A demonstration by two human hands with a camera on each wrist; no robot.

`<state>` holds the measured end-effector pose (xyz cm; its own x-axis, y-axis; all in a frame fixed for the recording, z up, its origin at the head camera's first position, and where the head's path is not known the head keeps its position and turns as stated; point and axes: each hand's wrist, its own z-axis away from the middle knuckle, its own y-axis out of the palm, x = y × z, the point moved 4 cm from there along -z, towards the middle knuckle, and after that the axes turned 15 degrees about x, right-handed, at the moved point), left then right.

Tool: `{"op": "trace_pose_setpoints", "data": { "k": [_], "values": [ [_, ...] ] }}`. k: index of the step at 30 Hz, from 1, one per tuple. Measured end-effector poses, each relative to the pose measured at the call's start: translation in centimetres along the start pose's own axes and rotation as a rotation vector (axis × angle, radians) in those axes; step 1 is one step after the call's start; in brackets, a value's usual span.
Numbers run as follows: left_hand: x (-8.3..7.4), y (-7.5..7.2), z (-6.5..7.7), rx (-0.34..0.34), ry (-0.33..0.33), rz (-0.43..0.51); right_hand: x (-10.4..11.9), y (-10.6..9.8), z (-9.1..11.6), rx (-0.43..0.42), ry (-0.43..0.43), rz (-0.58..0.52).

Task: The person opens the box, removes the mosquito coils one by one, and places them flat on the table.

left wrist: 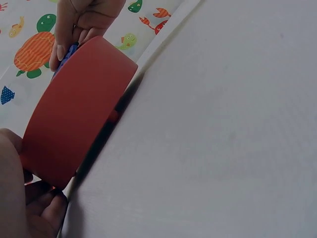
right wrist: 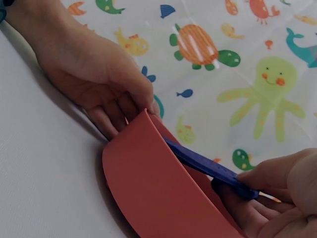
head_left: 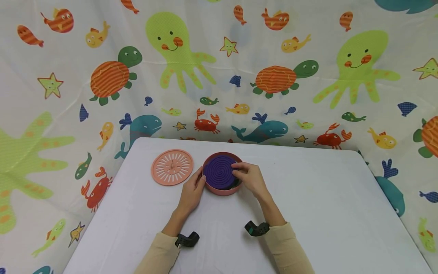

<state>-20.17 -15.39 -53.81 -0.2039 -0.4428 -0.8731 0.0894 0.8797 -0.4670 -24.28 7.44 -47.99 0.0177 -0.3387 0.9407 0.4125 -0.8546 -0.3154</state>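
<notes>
A purple spiral mosquito coil lies tilted in a round, coral-red holder, its right edge raised. My right hand pinches that raised edge between thumb and fingers; in the right wrist view the coil slants up out of the holder. With my left hand I grip the holder's left side, thumb near the rim. The left wrist view shows the holder's outer wall and its low underside. What lies beneath the coil is mostly hidden; a dark patch shows at the lower right.
A round, slotted coral lid lies flat on the white table, just left of the holder. Behind the table hangs a curtain printed with sea animals. A dark wrist camera sits on each wrist.
</notes>
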Motion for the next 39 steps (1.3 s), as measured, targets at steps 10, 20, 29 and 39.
{"op": "trace_pose_setpoints", "data": {
  "k": [10,20,29,39],
  "values": [
    [0.0,0.0,0.0,-0.002,0.005,0.003,0.5,-0.2,0.3,-0.01,-0.002,-0.009],
    [0.0,0.0,-0.1,-0.001,-0.003,-0.006,0.4,-0.6,0.3,-0.026,0.002,-0.015],
    [-0.1,-0.1,-0.1,-0.001,-0.006,-0.003,0.8,-1.4,0.4,-0.061,-0.016,-0.029],
    [-0.1,-0.1,-0.1,-0.011,0.008,0.007,0.8,-2.2,0.6,-0.083,-0.02,-0.056]
  ]
}}
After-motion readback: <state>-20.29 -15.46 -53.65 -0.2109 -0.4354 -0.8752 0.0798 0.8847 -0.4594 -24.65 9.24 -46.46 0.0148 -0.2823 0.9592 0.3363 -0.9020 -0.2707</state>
